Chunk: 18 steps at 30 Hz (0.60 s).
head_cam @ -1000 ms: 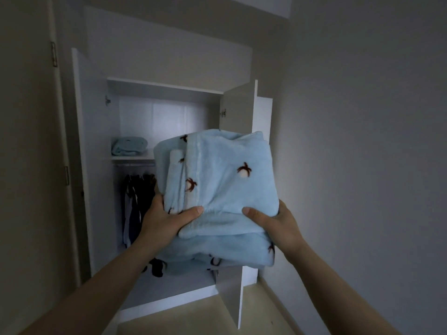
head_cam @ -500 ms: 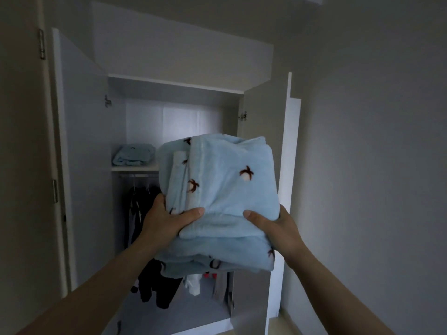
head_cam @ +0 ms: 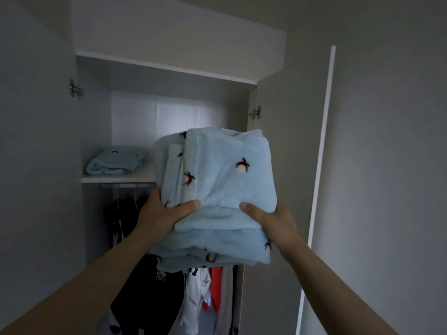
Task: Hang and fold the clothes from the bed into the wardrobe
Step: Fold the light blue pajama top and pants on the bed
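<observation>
Two grips: left hand (head_cam: pixel 164 213), right hand (head_cam: pixel 273 221) clasp folded blue fleece (head_cam: pixel 225 180); fingers hidden underneath.

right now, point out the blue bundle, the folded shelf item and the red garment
blue bundle (head_cam: pixel 225 180), head view, top fold
folded shelf item (head_cam: pixel 116 162), head view, its middle
red garment (head_cam: pixel 216 286), head view, visible front

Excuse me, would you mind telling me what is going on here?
A person holds a folded light-blue fleece bundle with small brown motifs between the left hand and right hand, thumbs on top, in front of the open white wardrobe. It is not yet on the upper shelf, where another folded light-blue fleece item lies at the left. Dark, white and red clothes hang below.
</observation>
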Each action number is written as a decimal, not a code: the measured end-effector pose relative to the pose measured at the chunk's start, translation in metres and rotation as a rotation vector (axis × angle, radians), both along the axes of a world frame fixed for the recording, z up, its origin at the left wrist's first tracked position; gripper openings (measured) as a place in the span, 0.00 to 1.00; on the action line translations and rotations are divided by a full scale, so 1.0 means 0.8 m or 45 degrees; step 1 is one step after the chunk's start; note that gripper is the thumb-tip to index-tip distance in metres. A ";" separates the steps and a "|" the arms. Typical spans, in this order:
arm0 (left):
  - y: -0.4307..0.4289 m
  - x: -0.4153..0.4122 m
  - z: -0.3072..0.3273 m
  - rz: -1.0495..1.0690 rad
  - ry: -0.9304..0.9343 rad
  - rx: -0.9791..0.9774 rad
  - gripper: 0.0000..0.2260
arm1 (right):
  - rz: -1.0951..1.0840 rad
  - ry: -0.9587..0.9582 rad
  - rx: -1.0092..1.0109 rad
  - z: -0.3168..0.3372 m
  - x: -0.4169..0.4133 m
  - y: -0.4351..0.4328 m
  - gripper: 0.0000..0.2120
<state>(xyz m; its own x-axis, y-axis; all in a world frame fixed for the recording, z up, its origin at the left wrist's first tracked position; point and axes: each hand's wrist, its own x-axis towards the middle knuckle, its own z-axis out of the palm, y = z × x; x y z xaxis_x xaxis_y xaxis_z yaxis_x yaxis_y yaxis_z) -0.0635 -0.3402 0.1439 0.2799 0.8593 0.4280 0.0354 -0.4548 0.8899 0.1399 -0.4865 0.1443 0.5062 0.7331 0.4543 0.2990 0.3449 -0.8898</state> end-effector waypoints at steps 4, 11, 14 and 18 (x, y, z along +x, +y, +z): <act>0.068 0.041 -0.008 0.006 -0.055 -0.026 0.49 | 0.057 -0.003 0.006 -0.001 0.048 0.079 0.20; 0.182 0.095 0.006 0.042 -0.085 -0.054 0.45 | 0.196 0.033 0.005 0.012 0.113 0.215 0.19; 0.236 0.104 0.009 0.072 -0.099 -0.054 0.42 | 0.235 0.048 -0.013 0.016 0.126 0.279 0.21; 0.311 0.109 0.014 0.061 -0.098 0.005 0.43 | 0.249 0.045 0.049 0.022 0.132 0.356 0.18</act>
<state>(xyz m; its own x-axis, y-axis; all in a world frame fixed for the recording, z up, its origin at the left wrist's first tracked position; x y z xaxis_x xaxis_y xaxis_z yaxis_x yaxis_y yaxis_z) 0.0236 -0.0917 0.1554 0.2045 0.8693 0.4501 -0.0115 -0.4576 0.8891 0.2456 -0.2021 0.1620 0.3718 0.8017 0.4680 0.1917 0.4270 -0.8837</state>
